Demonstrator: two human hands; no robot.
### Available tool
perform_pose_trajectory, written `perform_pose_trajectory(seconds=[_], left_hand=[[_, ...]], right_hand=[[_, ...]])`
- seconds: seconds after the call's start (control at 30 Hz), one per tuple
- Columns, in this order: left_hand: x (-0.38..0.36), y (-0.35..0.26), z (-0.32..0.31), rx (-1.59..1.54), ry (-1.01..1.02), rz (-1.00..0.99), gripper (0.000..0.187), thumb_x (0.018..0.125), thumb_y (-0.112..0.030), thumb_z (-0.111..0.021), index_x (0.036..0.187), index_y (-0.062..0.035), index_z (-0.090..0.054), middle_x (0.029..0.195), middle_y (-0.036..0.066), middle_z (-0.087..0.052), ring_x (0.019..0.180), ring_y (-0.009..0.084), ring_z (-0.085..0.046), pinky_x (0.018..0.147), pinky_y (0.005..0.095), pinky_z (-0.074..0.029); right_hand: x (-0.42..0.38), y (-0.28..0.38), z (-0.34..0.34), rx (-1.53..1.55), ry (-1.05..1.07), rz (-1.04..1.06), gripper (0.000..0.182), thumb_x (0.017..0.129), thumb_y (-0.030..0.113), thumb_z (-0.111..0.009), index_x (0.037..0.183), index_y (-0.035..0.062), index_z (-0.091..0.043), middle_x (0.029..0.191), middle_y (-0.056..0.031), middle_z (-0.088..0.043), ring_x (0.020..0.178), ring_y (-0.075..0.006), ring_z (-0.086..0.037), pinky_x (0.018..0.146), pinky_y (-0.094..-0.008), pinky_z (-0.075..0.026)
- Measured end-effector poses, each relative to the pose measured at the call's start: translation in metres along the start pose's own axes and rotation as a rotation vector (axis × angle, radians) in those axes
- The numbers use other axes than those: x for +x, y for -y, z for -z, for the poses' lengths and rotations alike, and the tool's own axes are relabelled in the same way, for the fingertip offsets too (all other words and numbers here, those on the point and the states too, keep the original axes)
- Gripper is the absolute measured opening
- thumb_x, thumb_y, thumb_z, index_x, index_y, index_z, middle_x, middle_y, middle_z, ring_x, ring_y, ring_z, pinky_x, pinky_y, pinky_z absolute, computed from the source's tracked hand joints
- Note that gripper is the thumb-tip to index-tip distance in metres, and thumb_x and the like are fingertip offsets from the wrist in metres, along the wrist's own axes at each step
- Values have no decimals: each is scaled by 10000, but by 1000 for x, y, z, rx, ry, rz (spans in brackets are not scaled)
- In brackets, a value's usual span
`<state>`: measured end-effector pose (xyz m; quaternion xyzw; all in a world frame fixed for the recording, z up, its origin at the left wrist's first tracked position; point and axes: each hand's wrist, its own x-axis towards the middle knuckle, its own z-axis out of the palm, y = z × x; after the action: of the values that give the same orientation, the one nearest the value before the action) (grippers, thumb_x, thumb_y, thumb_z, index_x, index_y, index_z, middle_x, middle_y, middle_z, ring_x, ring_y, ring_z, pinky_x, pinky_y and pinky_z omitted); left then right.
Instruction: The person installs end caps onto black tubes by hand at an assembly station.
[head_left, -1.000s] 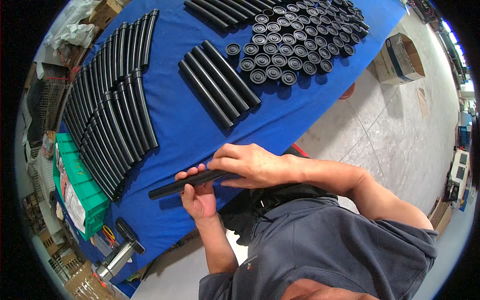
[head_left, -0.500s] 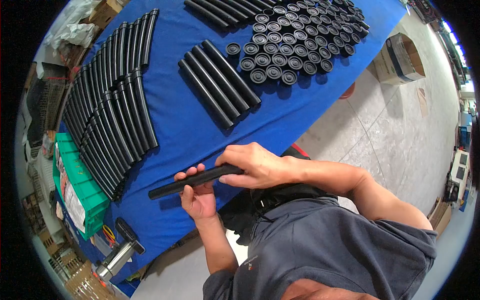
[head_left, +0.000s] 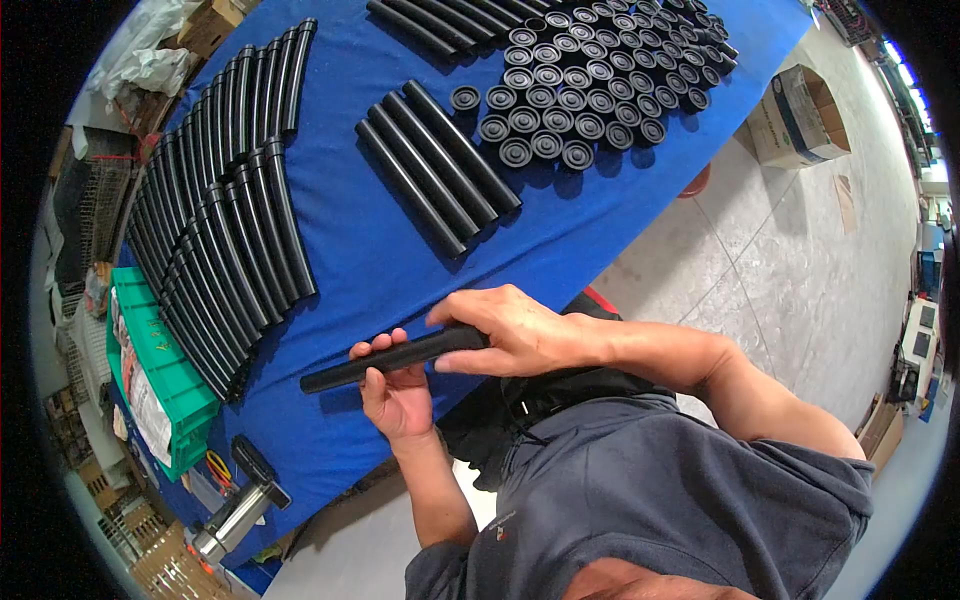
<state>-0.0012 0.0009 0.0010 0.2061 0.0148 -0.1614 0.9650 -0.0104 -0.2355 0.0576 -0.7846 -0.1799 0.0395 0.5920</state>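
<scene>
A short black tube (head_left: 370, 368) slants over the blue cloth near the table's front edge. The fingers and thumb of my left hand (head_left: 400, 398) are closed around its middle, palm up. At the tube's upper right end is my right hand (head_left: 510, 330), its thumb and fingers on either side of that end, which is partly hidden in the palm. Beyond my hands, several loose black tubes (head_left: 440, 170) lie side by side. Many round black caps (head_left: 546, 144) are grouped at the upper right, and rows of capped tubes (head_left: 250, 240) lie at the left.
A green crate (head_left: 165, 370) stands at the table's left edge. Near it are a metal tool with a black head (head_left: 235, 520) and yellow-handled scissors (head_left: 218, 467). More tubes (head_left: 430, 25) lie at the far edge of view. A cardboard box (head_left: 797, 120) is on the floor at right.
The thumb and fingers of my right hand have spread slightly at the tube's end. The tube has shifted a little, while my left hand stays nearly in place.
</scene>
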Motion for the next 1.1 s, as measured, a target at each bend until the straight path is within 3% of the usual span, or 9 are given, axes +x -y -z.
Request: perform_pose_trajectory(seconds=[0.07,0.17,0.37,0.47,0.67,0.87,0.97,1.1], left_hand=[[1,0,-1,9,-7,-13,317,961,-63,-609,1274,-60,-555,1283,203,-631,1262,360,-573,1047,569,-494],[1,-2,5,-11,102,35,325,987,-89,-579,1309,-59,-545,1347,187,-591,1326,352,-511,1130,555,-410],[1,-3,6,-3,99,41,332,986,-80,-577,1314,-55,-541,1349,185,-591,1324,353,-514,1133,550,-408],[0,-1,3,15,4,1,341,955,-73,-623,1290,-62,-559,1296,206,-625,1268,360,-568,1060,555,-485],[5,-13,-15,134,-38,13,458,955,-92,-630,1383,-16,-484,1331,226,-592,1280,359,-554,1067,553,-479],[5,-32,-11,340,-61,37,460,982,-79,-580,1408,19,-436,1326,263,-576,1254,343,-577,1009,503,-541],[-4,-37,-1,308,-106,-4,400,1001,-99,-557,1373,22,-472,1328,258,-575,1247,341,-582,1011,494,-543],[-5,-46,8,238,-249,-136,335,1010,-173,-572,1280,24,-561,1311,240,-597,1229,344,-590,1055,496,-509]], right_hand=[[2,-2,-4,-30,-145,182,375,837,150,-761,1134,7,-580,993,-149,-604,768,-318,-644,647,-410,-529],[0,0,-1,-64,-81,163,345,852,148,-747,1117,1,-583,967,-145,-600,765,-314,-641,631,-394,-523],[-1,1,-3,-39,-94,135,320,857,137,-737,1095,-5,-577,957,-150,-594,765,-313,-633,619,-383,-519],[-1,-1,-5,-34,-99,131,313,859,136,-734,1090,-9,-579,950,-149,-594,762,-310,-632,616,-383,-517],[6,-5,-5,56,-178,130,311,848,187,-711,1059,-1,-581,893,-171,-588,788,-349,-621,661,-430,-497],[28,7,3,164,-106,-46,304,844,230,-704,976,-27,-606,794,-182,-614,759,-371,-625,685,-448,-493],[44,-3,-8,100,-67,151,300,865,220,-692,1026,-17,-604,797,-170,-619,719,-332,-619,656,-415,-484],[74,-9,-23,48,68,233,300,864,226,-681,989,-31,-589,851,-223,-650,838,-417,-651,724,-471,-508]])
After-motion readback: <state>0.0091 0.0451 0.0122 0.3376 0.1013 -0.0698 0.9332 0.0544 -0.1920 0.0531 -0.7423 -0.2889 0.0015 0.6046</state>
